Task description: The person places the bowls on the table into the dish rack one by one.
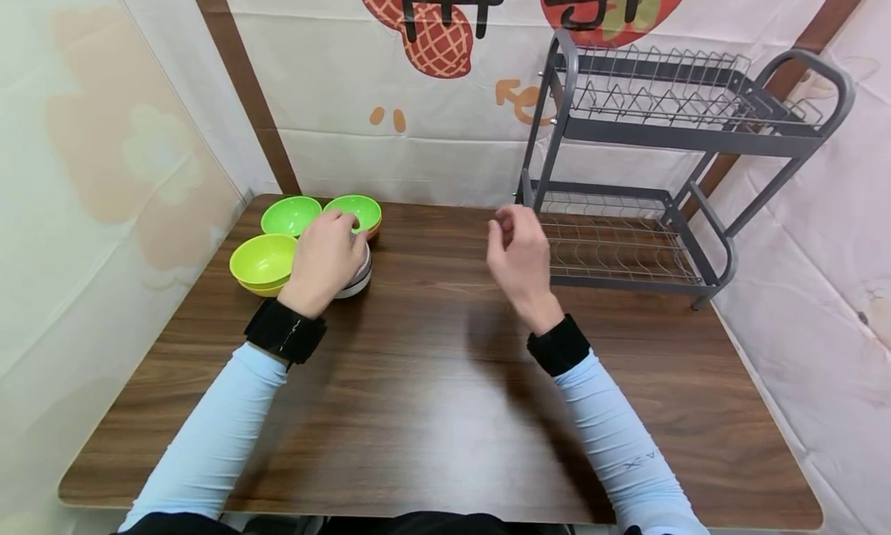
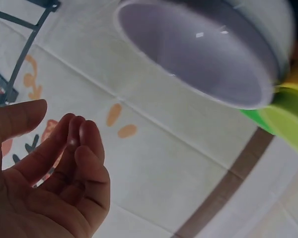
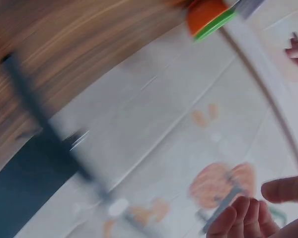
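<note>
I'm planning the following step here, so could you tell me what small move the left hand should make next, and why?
Probably close the left hand on the white bowl beneath it: it hovers over that bowl among the green bowls, yet the wrist view shows its fingers loosely curled and holding nothing. The right hand is empty near the dish rack.

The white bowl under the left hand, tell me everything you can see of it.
The white bowl stands upright on the brown wooden table, at its far left, beside three green bowls. In the head view the left hand covers most of it, so only its right side and base show there. The left wrist view shows its smooth, glossy, plastic-looking inside, pale and empty, with a plain round rim. Whether the fingers actually touch it cannot be told.
</note>
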{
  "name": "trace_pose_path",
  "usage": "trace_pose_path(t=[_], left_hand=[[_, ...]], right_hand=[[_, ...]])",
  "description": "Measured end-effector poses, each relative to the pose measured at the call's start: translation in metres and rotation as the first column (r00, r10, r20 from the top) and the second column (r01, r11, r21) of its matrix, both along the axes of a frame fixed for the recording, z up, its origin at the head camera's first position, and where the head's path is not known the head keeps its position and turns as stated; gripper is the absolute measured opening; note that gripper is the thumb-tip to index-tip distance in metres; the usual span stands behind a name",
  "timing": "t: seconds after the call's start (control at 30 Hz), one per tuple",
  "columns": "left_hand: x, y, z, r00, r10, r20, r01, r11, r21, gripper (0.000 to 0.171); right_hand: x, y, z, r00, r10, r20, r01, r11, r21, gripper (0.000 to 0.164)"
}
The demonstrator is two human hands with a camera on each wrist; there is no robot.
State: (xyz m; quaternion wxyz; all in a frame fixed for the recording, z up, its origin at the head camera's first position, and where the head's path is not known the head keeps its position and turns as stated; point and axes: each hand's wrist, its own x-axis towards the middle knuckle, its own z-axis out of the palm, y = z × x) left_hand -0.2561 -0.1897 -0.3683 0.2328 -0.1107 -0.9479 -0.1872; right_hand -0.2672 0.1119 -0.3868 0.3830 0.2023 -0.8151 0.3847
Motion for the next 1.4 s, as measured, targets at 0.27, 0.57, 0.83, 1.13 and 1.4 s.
trace_pose_path(t=[0.27, 0.57, 0.83, 1.13, 1.4], left_hand=[[0.015, -0.009, -0.023, 1.000, -0.013, 0.006, 0.014, 0.997, -0.078, 0.022], [0.027, -0.011, -0.045, 0.998, 0.032, 0.047, -0.026, 0.991, -0.134, 0.022], [0.030, -0.021, -0.058, 0.999, -0.002, 0.048, 0.009, 0.991, -0.131, 0.015], [0.030, -0.033, -0.068, 0.999, -0.028, 0.032, 0.032, 0.991, -0.127, 0.011], [0.027, -0.034, -0.069, 0.996, -0.043, -0.081, 0.034, 0.994, -0.108, 0.007]], right_hand=[[0.013, -0.051, -0.010, 0.989, 0.132, 0.066, -0.141, 0.975, 0.172, 0.013], [0.019, -0.093, -0.037, 0.975, 0.193, 0.108, -0.219, 0.913, 0.344, 0.011], [0.028, -0.106, -0.048, 0.967, 0.199, 0.161, -0.248, 0.884, 0.395, 0.012], [0.028, -0.111, -0.053, 0.959, 0.205, 0.198, -0.271, 0.870, 0.411, 0.009], [0.027, -0.106, -0.055, 0.955, 0.199, 0.219, -0.275, 0.868, 0.413, 0.009]])
